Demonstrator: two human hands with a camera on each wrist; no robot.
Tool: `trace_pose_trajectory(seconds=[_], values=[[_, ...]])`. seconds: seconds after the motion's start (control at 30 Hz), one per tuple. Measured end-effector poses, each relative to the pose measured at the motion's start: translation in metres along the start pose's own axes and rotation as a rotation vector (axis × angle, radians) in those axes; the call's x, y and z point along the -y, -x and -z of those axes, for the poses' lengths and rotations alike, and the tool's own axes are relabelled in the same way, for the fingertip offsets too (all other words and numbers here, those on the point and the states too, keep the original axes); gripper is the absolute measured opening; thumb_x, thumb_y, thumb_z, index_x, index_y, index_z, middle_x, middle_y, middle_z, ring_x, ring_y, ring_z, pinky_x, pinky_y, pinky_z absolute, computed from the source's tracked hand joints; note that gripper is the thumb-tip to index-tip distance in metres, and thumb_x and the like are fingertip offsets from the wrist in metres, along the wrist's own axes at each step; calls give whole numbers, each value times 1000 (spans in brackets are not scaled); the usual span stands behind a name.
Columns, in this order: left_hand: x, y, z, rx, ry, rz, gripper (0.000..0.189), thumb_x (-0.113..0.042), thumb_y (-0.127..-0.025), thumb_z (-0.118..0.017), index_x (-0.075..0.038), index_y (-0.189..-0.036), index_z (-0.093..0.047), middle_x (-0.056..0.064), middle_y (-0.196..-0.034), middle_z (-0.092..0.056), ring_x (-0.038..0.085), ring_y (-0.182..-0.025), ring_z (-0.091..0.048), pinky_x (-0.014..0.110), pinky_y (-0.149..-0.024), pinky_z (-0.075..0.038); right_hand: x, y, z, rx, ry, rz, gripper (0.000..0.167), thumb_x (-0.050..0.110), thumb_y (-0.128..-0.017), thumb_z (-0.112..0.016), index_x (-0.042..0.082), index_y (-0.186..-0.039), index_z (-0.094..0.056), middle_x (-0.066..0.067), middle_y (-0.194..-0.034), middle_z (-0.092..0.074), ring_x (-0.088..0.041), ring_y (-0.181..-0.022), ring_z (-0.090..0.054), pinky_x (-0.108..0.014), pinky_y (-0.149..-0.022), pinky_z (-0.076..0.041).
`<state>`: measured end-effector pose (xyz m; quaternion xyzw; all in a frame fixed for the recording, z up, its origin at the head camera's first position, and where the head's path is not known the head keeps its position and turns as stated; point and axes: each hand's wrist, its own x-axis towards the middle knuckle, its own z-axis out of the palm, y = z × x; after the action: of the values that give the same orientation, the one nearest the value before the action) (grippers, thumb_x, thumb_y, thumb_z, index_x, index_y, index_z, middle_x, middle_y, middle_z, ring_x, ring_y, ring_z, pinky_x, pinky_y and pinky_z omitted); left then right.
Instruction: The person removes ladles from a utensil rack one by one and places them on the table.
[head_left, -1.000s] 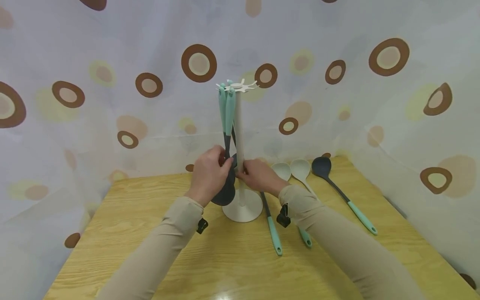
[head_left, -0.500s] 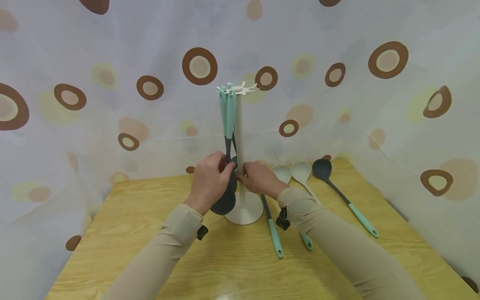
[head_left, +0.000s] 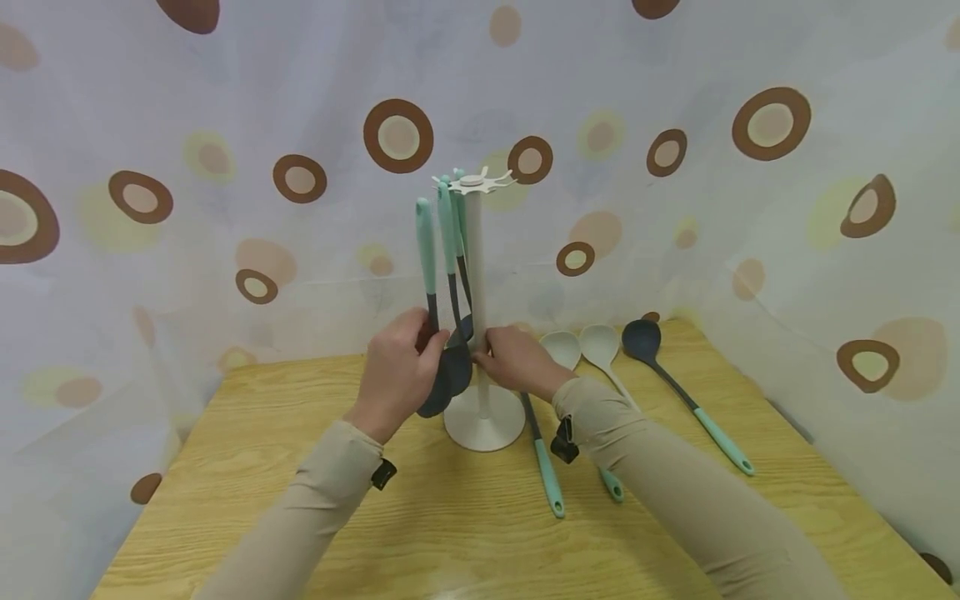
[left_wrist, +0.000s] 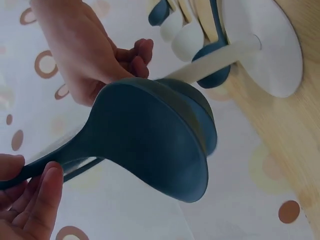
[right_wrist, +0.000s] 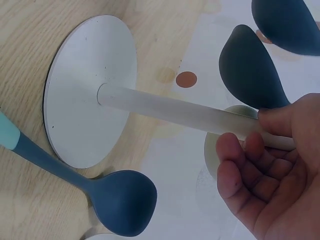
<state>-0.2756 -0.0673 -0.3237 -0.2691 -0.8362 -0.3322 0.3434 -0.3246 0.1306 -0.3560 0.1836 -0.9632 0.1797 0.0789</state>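
Observation:
My left hand (head_left: 397, 367) pinches the dark shaft of a ladle (head_left: 427, 250) with a mint handle. The ladle's top stands left of the hooks, apart from them, and its deep bowl (left_wrist: 145, 135) fills the middle of the left wrist view. My right hand (head_left: 521, 358) grips the white pole (head_left: 477, 267) of a utensil stand, with fingers curled round it in the right wrist view. Other mint-handled utensils (head_left: 447, 225) hang from the left side of the hook ring (head_left: 474, 182). A dark bowl (right_wrist: 250, 65) hangs close to my right thumb.
The stand's round white base (head_left: 483, 425) sits on the wooden table (head_left: 300, 500). Right of it lie a dark ladle (right_wrist: 125, 200), two pale-headed utensils (head_left: 599, 343) partly behind my right arm, and another dark ladle (head_left: 642, 340). A patterned sheet (head_left: 315, 267) hangs behind.
My left hand has moved left with the ladle, whose handle has come away from the hook ring and dropped slightly. My right hand has stayed on the pole.

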Motion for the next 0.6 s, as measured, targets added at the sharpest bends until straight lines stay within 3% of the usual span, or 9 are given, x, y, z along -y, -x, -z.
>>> trace_pose_trajectory(seconds=[0.3,0.47,0.6], values=[[39,17,30,138,-81,16,13,-14,-94,-71,-13,-85,-61,0,-77,-64,14,-66,-57,31,-60,-48,0,1,2,47,-70,-44,24,31,-101,-61,9,-91,-64,-3,-78,-64,-16,-63,-59,-29,-58,-47],[67,27,43,200,-130,-83,7,-7,-94,-71,-9,-99,-65,5,-89,-69,16,-76,-65,33,-67,-55,0,0,1,50,-79,-51,24,31,-101,-61,8,-92,-64,-4,-78,-65,-16,-63,-59,-29,-57,-48],[88,36,51,260,-212,-151,9,-3,-93,-70,-7,-93,-63,5,-84,-63,15,-70,-56,31,-63,-51,0,-1,-1,42,-78,-42,24,31,-101,-61,8,-93,-65,-4,-79,-65,-16,-63,-59,-28,-57,-48]])
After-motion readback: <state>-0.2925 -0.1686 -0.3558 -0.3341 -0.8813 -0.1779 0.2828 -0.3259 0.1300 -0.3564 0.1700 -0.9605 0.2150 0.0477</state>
